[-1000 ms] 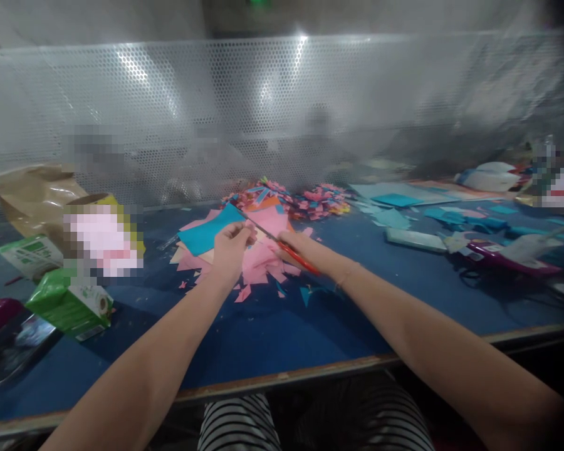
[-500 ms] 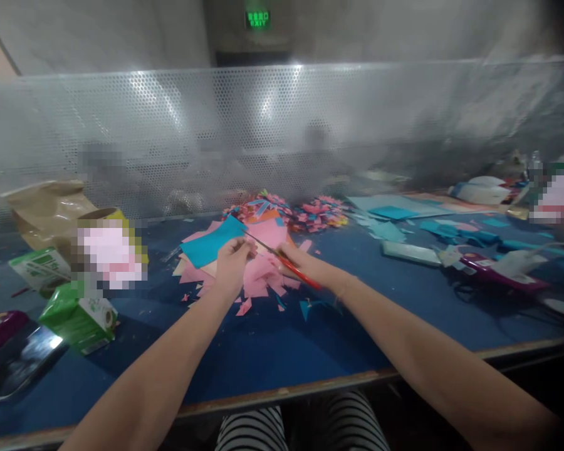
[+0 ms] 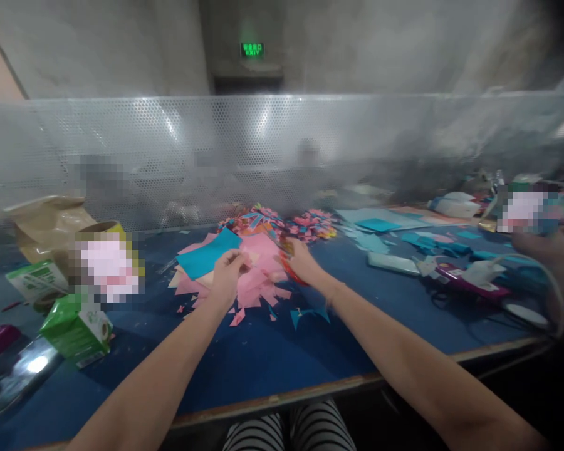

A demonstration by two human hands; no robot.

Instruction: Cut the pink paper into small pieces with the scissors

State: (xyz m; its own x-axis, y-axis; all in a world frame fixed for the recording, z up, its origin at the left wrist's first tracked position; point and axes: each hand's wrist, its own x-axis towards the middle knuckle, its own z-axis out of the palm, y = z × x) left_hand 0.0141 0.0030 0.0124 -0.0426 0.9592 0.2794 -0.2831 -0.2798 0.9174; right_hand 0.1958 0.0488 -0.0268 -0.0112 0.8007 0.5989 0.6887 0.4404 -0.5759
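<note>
My left hand (image 3: 229,268) is closed in a pinch over a pile of paper, seemingly on a small pale piece of paper (image 3: 252,257) at the fingertips. Red-handled scissors (image 3: 295,273) are gripped in my right hand (image 3: 302,258), just right of the pile; their blades are blurred. Beneath both hands lie pink paper sheets (image 3: 263,289) with cut scraps around them. A blue sheet (image 3: 207,254) rests on the pile's left side. Behind it sit heaps of multicoloured paper pieces (image 3: 313,224).
To the left stand a brown paper bag (image 3: 51,219), a yellow tube (image 3: 134,247), a green carton (image 3: 75,329) and a phone (image 3: 23,376). On the right lie a purple glue gun (image 3: 470,282) and blue scraps (image 3: 437,243). Another person's hand (image 3: 545,250) is at the right edge.
The scissors have swung away from my left hand, their blades no longer pointing at it. My left hand stays pinched over the pile. Another person's hand has come into view at the right.
</note>
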